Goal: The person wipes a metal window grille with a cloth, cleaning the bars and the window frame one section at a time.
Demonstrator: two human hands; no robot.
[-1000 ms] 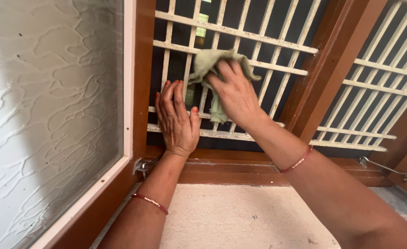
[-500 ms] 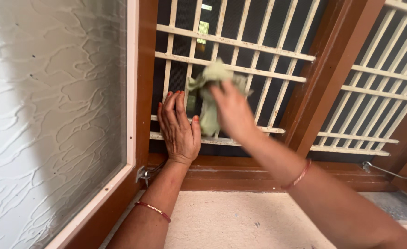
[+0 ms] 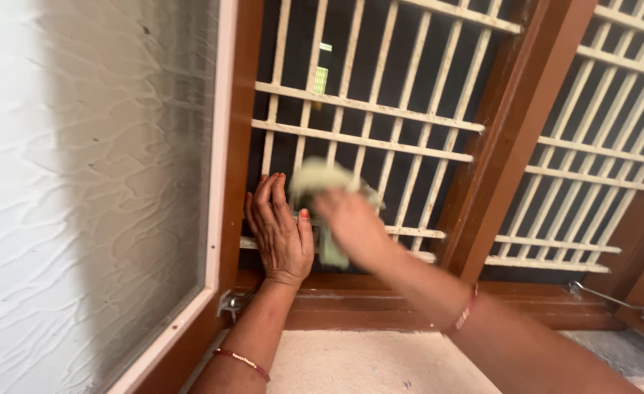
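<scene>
My right hand [image 3: 351,226] has its grip closed on the green cloth [image 3: 327,191], bunched against the white window grille [image 3: 369,142]; my left hand [image 3: 280,233] lies flat and open just beside it, holding nothing.

soft, even daylight fills the view, bright on the frosted glass pane [image 3: 81,182] at left, where a broad grey shadow falls across its right half. behind the white grille [image 3: 366,138] it is dark. the right hand [image 3: 351,226] and the green cloth [image 3: 322,182] are smeared by motion blur; the left hand [image 3: 282,233] is sharp.
</scene>
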